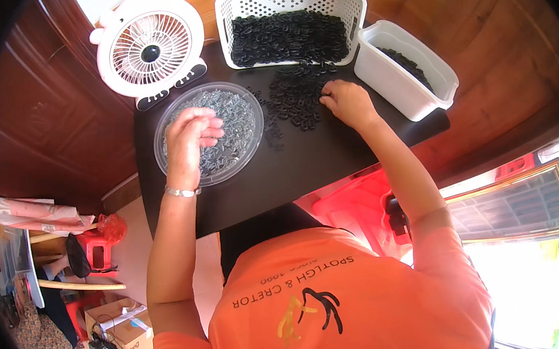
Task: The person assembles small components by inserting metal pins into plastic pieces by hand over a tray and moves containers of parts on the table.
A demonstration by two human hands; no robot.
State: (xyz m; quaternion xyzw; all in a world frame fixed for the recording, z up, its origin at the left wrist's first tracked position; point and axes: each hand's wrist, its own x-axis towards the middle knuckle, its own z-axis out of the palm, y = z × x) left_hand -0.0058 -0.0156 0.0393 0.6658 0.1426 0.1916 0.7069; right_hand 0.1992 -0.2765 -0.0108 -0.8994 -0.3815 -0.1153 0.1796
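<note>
Two hands busy on a black table [332, 162] here. Biggest thing on it is the white perforated basket [256, 2] at the back, packed with black rubber rings, with a white desk fan [150, 49] to its left and a white rectangular tub [391, 73] to its right. Then the round clear tray [169, 114] of small grey metal washers, where the left hand [192, 139] hangs with fingers curled together, pinching at the washers. Loose pile of black rings [292, 96] sits mid-table; the right hand [348, 100] rests on its edge, fingers bent down onto them.
</note>
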